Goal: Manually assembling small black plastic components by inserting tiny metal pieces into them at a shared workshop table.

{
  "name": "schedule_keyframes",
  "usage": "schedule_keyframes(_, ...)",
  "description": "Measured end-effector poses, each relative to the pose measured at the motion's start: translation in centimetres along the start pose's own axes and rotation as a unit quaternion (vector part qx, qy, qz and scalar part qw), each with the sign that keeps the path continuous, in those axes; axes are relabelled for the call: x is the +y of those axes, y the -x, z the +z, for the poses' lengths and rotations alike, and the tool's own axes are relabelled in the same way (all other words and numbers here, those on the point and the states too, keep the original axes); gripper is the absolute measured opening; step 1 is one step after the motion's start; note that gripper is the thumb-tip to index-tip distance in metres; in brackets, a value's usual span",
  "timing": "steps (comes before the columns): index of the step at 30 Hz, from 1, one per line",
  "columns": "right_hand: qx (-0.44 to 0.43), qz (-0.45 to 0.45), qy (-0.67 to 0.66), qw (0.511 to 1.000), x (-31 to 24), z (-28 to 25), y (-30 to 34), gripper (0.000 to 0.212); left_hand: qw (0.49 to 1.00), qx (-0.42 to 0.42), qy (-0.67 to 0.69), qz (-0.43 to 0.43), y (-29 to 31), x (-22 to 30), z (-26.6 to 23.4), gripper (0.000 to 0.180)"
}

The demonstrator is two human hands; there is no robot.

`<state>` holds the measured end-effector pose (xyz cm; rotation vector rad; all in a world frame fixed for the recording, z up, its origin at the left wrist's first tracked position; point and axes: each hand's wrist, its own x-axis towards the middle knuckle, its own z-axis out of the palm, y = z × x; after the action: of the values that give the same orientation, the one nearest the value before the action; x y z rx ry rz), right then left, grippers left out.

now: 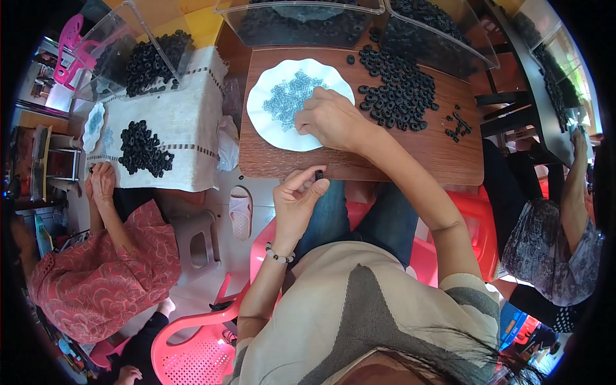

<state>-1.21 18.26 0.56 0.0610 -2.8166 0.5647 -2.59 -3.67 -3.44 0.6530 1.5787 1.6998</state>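
Just off the near edge of the brown wooden table, my left hand [296, 200] pinches a small black cylindrical part [319, 174] between thumb and fingers. My right hand [332, 120] reaches over the white scalloped plate [262, 130], its fingertips together at the right side of a heap of tiny pale-blue translucent pieces [289, 97]. Whatever those fingertips hold, if anything, is hidden. Right of the plate lies a wide pile of black parts [399, 90] like the one in my left hand.
Clear plastic bins [301, 25] of black parts stand along the table's far side. A few black scraps [458, 125] lie at its right. Another person's hands [101, 183] work at a cloth-covered table [192, 115] on the left; a third person [545, 237] sits at right.
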Motion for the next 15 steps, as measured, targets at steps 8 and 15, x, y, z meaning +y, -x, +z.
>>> schedule_keyframes(8, 0.009, -0.010, 0.055, 0.998, 0.2, 0.7, 0.2, 0.003, 0.995, 0.033, 0.081, -0.039, 0.1, 0.6, 0.3, 0.031)
schedule_keyframes(15, 0.086, 0.051, -0.166, 0.981, 0.2, -1.3, 0.8, 0.006, 0.992, 0.049, 0.098, -0.055, 0.3, 1.3, 0.1, 0.031)
